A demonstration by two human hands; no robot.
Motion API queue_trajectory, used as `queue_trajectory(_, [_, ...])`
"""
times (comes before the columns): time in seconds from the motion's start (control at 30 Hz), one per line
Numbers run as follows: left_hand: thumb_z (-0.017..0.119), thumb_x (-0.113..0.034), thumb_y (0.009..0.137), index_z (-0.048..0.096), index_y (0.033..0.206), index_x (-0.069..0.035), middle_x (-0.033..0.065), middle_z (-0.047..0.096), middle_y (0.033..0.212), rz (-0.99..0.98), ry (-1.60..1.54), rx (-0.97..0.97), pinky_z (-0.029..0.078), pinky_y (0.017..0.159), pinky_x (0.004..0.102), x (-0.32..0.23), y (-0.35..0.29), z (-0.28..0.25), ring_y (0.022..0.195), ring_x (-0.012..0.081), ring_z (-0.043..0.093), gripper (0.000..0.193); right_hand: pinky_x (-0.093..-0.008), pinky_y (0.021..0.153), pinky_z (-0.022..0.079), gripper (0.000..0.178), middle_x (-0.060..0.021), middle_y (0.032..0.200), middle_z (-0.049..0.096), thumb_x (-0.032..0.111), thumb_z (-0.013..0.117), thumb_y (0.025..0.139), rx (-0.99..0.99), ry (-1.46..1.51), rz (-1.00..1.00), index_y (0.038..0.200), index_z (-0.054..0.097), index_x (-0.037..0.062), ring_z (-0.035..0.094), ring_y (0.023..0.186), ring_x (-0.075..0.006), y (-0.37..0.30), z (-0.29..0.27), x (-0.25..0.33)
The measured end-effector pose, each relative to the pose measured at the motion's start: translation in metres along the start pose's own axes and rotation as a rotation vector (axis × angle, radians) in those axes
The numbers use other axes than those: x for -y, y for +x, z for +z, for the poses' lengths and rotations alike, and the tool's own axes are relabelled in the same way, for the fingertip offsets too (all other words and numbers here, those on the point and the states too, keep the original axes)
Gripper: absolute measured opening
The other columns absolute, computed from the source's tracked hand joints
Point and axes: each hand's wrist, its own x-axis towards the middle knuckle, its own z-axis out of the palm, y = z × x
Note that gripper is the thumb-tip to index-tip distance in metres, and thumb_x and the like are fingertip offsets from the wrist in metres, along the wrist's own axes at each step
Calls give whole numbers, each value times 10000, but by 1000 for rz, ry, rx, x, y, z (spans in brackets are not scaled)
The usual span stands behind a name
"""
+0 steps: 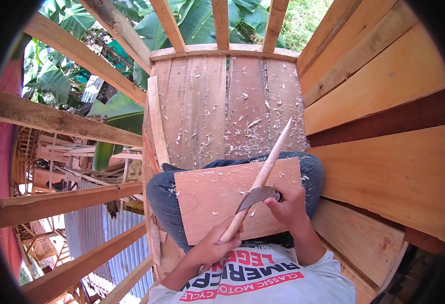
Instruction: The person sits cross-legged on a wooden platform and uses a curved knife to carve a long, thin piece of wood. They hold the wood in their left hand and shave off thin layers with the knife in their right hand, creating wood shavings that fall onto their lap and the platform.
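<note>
A long pale wooden stick [269, 166], whittled to a point at its far end, slants up and to the right across my lap. My left hand [215, 247] is closed around its thick near end. In my right hand [289, 206] is the dark handle of a curved knife [256, 196], whose broad blade lies across the stick a little above my left hand. Beneath both, a flat wooden board [202, 200] rests on my crossed legs, with a few shavings on it.
Pale wood shavings [253, 123] litter the plank floor [194, 111] ahead. A narrow wooden strip [156, 119] lies along the floor's left side. Wooden railing bars [65, 205] stand at left, and a plank wall [384, 167] rises close on my right.
</note>
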Motion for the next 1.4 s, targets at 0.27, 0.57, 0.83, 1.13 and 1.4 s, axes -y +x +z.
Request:
queue_trajectory(0.27, [583, -32, 846, 483, 1060, -41, 13, 499, 788, -39, 22, 33, 415, 607, 232, 7, -4, 0, 672, 82, 493, 236, -355, 459, 393, 575, -141, 525, 486, 569, 641, 817, -133, -2, 76, 658, 580, 20, 544, 490, -316, 14, -23, -13])
queue_trajectory(0.57, [549, -14, 865, 463, 1043, -28, 27, 490, 758, 68, 181, -20, 415, 560, 241, 11, -18, 13, 596, 90, 473, 198, -349, 429, 337, 666, -110, 487, 409, 641, 588, 824, -167, 79, -31, 593, 517, 20, 425, 426, -260, -4, 0, -18])
queue_trajectory(0.83, [567, -21, 856, 477, 1003, -35, 34, 494, 775, 76, 82, -64, 400, 609, 254, 7, -19, 15, 646, 102, 477, 172, -369, 432, 367, 655, -111, 472, 418, 632, 619, 801, -63, -7, -244, 575, 515, 27, 499, 428, -276, -13, 2, 14])
queue_trajectory(1.13, [559, -3, 853, 478, 1093, -39, 7, 489, 805, -65, 118, -3, 427, 557, 225, 4, -24, 16, 606, 62, 497, 256, -336, 439, 355, 685, -87, 478, 421, 669, 559, 823, -195, 102, -28, 612, 560, 18, 477, 424, -208, -14, 8, -2])
queue_trajectory(1.4, [567, -3, 843, 481, 1124, -40, 15, 493, 867, -7, 46, -9, 432, 663, 238, 8, -18, 6, 794, 81, 512, 296, -357, 447, 378, 625, -121, 490, 441, 610, 620, 814, -15, 18, -58, 626, 575, 16, 521, 444, -274, -15, -3, 4])
